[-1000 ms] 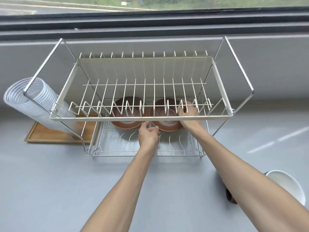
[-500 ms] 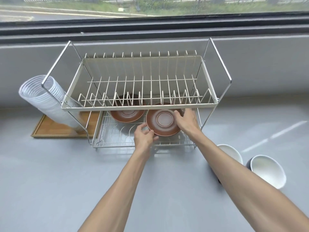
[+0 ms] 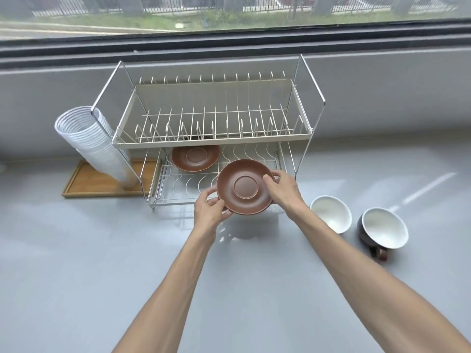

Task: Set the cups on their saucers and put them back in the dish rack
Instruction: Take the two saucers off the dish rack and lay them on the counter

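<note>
Round brown saucer (image 3: 246,187) pulled clear of wire rack (image 3: 214,138), both hands gripping rim.

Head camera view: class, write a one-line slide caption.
Both hands hold a round brown ceramic saucer before the two-tier wire dish rack; two white-lined cups wait alongside.

Both arms extended; left hand (image 3: 209,209) and right hand (image 3: 282,189) fingers curled, gripping.
</note>
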`<control>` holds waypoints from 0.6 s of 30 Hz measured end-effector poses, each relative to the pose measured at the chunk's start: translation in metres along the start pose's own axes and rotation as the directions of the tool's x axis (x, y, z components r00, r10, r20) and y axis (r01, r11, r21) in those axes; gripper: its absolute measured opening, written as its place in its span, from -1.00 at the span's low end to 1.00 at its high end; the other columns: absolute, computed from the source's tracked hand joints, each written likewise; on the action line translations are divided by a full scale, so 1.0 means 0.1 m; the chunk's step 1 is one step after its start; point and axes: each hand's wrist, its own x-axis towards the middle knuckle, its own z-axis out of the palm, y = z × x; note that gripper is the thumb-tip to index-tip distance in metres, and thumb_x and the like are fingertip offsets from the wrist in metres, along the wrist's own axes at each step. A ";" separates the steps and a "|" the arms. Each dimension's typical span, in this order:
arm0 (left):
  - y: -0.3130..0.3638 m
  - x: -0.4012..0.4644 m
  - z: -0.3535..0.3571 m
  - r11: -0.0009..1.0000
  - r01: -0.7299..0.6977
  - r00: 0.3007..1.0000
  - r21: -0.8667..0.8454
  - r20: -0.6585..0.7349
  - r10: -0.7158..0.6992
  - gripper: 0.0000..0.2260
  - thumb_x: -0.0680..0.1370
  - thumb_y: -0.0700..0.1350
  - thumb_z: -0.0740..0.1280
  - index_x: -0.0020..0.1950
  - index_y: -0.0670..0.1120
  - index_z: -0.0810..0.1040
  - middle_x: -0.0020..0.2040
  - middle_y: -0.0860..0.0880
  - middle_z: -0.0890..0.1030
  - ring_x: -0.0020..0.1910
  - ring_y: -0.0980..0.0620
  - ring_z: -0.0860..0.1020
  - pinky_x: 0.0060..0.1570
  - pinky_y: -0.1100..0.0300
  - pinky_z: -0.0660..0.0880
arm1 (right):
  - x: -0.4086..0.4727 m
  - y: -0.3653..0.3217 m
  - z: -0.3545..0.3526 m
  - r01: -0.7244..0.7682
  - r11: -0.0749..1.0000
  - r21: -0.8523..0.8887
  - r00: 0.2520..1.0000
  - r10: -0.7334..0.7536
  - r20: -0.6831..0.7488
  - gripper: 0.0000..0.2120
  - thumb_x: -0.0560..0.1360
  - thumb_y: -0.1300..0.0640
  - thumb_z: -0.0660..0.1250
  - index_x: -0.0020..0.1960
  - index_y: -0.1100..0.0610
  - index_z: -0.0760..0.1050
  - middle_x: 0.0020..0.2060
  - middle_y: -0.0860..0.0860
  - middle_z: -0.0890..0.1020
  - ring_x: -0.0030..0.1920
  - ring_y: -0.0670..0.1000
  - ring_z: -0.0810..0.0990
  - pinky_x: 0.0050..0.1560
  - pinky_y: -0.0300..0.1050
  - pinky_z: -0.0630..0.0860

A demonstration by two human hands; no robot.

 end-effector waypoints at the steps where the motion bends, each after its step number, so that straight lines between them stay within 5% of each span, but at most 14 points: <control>1: -0.01 -0.06 -0.03 1.000 -0.006 1.000 0.010 0.004 0.006 -0.61 0.53 -0.42 0.32 0.34 -0.18 0.47 -0.15 -0.14 0.62 -0.29 0.04 0.62 -0.26 0.22 0.66 | -0.08 0.02 -0.01 -0.010 1.000 0.009 1.000 0.010 -0.003 -0.57 0.48 -0.08 0.23 0.30 0.03 0.52 0.20 0.12 0.61 0.20 0.15 0.59 0.21 0.16 0.56; 10: -0.26 -0.61 -0.13 0.999 0.049 0.999 0.000 0.018 -0.049 -0.74 0.56 -0.20 0.29 0.25 -0.11 0.55 -0.20 -0.03 0.65 -0.17 -0.03 0.67 -0.33 0.20 0.65 | -0.77 0.48 -0.07 -0.060 0.988 0.143 0.996 0.070 -0.063 -0.65 0.52 -0.05 0.27 0.21 0.11 0.55 -0.02 0.00 0.65 -0.06 0.12 0.70 -0.06 0.16 0.69; 18: -0.57 -1.04 -0.05 0.988 0.150 0.986 0.034 0.072 -0.152 -0.79 0.57 -0.01 0.33 0.16 -0.05 0.60 0.14 -0.16 0.67 -0.06 -0.07 0.70 -0.28 0.15 0.66 | -1.19 1.02 -0.22 -0.122 0.964 0.237 0.980 0.155 -0.128 -0.75 0.55 -0.07 0.29 0.13 0.04 0.53 -0.07 -0.09 0.63 0.04 0.07 0.65 0.04 0.21 0.65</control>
